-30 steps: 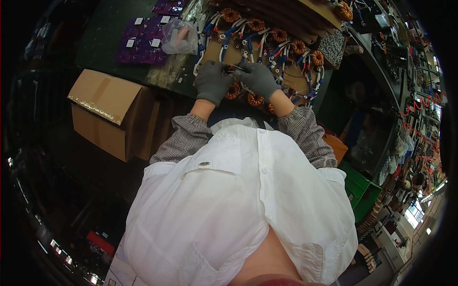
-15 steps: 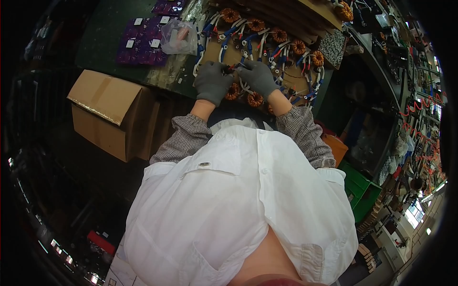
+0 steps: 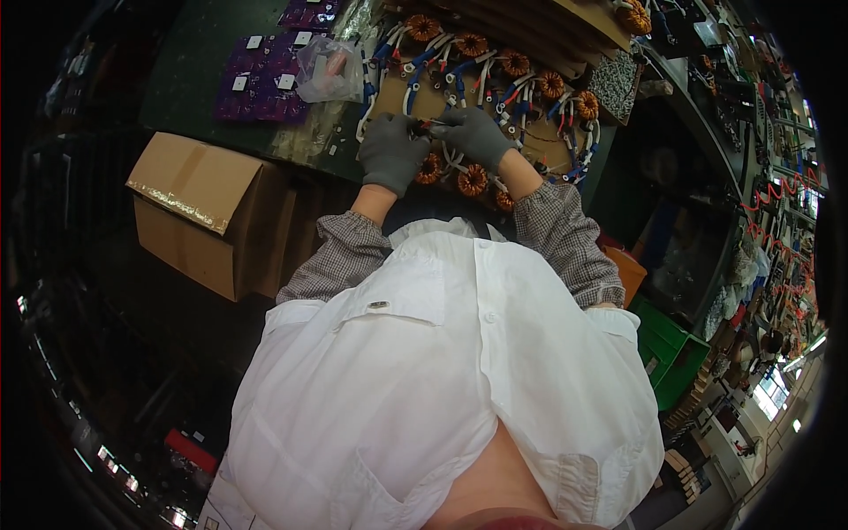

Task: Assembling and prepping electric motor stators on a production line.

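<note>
My left hand [image 3: 391, 155] and my right hand [image 3: 478, 140], both in grey gloves, meet over the near part of a brown cardboard sheet [image 3: 386, 104]. Their fingertips pinch together around a small part with an orange-red bit and a dark bit, mostly hidden by the gloves. Just below the fingers, copper-wound ring coils [image 3: 472, 180] with white leads lie at the sheet's near edge. More ring coils [image 3: 515, 64] form a row beyond my hands, with blue and white leads ending in ring terminals.
Left on the dark green table are purple circuit boards [image 3: 262, 84] and a clear plastic bag [image 3: 331, 71] with something reddish inside. Stacked cardboard [image 3: 548, 26] stands at the back. A cardboard box [image 3: 196, 190] is below the table's left edge, a green crate [image 3: 669, 349] low on the right.
My right hand has turned and shifted slightly up and left, its fingers now reaching flatter toward the left hand's fingertips. The left hand has stayed nearly in place.
</note>
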{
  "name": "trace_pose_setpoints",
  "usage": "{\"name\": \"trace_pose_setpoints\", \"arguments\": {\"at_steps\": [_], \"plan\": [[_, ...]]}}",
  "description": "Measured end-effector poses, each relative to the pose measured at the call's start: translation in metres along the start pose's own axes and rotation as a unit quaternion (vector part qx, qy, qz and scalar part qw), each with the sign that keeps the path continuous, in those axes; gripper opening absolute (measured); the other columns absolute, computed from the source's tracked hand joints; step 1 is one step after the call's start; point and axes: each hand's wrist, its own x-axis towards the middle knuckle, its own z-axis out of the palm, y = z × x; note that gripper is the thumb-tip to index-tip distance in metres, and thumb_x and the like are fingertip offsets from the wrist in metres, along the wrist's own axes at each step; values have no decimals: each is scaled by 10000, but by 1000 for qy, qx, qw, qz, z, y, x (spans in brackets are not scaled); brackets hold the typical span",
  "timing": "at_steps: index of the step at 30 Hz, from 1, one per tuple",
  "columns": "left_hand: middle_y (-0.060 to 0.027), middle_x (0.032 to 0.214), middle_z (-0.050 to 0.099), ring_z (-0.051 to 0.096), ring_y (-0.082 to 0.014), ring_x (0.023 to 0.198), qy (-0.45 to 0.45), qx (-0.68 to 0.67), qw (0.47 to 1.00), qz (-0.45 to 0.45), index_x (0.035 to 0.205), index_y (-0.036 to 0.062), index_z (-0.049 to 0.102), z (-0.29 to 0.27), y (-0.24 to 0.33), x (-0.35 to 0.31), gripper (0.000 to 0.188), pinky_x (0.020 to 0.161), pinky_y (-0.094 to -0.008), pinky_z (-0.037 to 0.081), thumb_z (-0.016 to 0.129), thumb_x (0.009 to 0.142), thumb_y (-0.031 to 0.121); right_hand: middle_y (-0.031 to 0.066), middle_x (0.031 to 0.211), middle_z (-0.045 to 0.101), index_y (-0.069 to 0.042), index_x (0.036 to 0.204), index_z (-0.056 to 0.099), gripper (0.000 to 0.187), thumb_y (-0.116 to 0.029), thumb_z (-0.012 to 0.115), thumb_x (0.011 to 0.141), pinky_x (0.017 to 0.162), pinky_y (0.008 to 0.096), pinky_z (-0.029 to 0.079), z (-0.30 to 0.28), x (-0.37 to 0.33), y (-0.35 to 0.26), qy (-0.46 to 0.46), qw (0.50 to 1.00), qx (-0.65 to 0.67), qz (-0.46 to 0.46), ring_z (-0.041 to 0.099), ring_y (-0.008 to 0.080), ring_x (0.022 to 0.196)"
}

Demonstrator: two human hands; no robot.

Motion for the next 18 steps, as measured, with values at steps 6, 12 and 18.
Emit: {"name": "trace_pose_setpoints", "arguments": {"at_steps": [6,12,18], "plan": [[-91,991,596,572,-280,965,-8,-4,1000,-6,940,149,695,-2,-2,-1,294,813,-386,474,687,691,306,145,983,665,-52,1061,659,360,-330,630,834,778,354,481,3,-5,-15,51,997,-58,16,637,264,898],[-92,1019,599,569,-286,983,-4,9,1000,-6,969,132,690,0,0,1,321,837,-385,467,685,700,306,166,1034,652,-64,1062,653,376,-363,609,838,813,389,482,5,-11,-3,116,993,11,31,624,315,946],[-100,993,611,582,-290,964,-26,-18,999,13,962,143,696,-1,-11,4,263,802,-405,486,657,734,270,163,948,672,-52,1008,667,323,-315,638,822,759,374,495,24,-5,-4,144,989,26,35,648,306,864]]}}
